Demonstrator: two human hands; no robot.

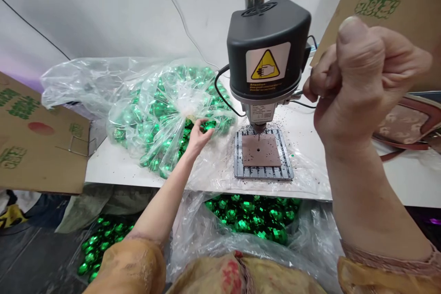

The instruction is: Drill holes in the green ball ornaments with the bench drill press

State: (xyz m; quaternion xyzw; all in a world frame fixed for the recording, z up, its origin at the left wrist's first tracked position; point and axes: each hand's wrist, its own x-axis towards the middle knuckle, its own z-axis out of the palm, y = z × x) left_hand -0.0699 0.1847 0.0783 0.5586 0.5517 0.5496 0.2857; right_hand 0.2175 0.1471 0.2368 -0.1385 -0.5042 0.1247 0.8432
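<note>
My left hand (199,138) is at the mouth of a clear plastic bag (131,124) full of shiny green faceted beads. Between its thumb and fingers a green faceted bead (209,125) shows. My right hand (361,73) is raised beside the black drill press (268,50), curled round the end of its metal feed handle (296,95); the grip itself is mostly hidden. Below the chuck (259,127), a brown square plate (262,158) with a dark hole lies on the slotted metal base (265,173). No bead sits on the plate.
Dark shavings surround the base on the white table (306,147). Below its front edge is a plastic-lined heap of green beads (255,216); more beads (98,243) lie lower left. Cardboard boxes (41,133) flank the table, and a patterned bag (406,121) lies right.
</note>
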